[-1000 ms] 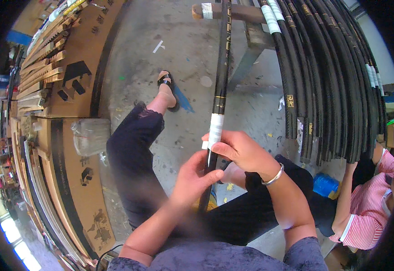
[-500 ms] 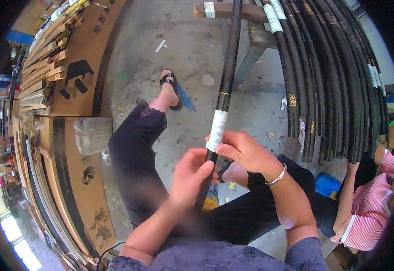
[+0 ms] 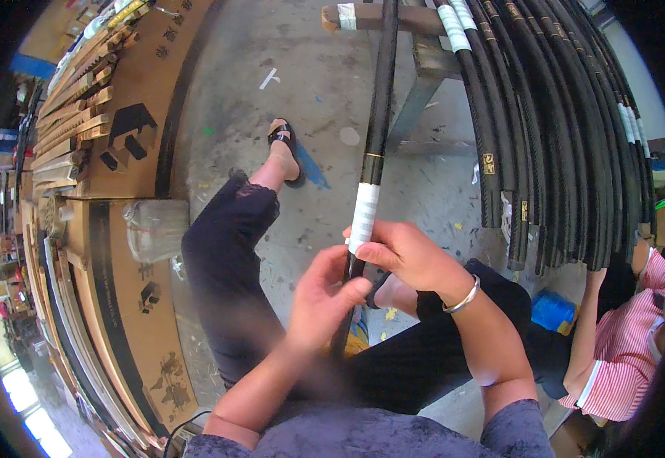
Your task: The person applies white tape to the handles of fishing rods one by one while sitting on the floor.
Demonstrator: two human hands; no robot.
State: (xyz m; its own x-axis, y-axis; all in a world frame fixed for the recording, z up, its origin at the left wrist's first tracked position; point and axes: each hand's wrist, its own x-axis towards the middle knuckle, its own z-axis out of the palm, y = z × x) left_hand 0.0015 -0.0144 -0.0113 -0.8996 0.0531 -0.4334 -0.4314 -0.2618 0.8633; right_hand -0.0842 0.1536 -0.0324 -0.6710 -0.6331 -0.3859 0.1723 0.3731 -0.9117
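Note:
A long black pole (image 3: 379,99) with thin gold rings slants up from my lap, a white band (image 3: 364,210) wrapped around it. My right hand (image 3: 405,256), with a silver bangle at the wrist, grips the pole at the band's lower end, thumb in front and fingers behind. Just below, my left hand (image 3: 325,294) curls loosely around the pole, its thumb reaching across the front. A small white edge sticks out on the band's left side by my right fingertips. My fingers hide the band's lower edge.
Several black poles (image 3: 550,145), some with white bands, lie side by side on a stand (image 3: 431,65) at right. A person in a striped shirt (image 3: 626,355) touches their near ends. Cardboard boxes (image 3: 138,305) and wooden strips (image 3: 80,114) line the left. A paper scrap (image 3: 270,78) lies on the floor.
My left thumb has lifted from its press on the pole and now stretches farther right across it. The pole and my right hand have shifted slightly left.

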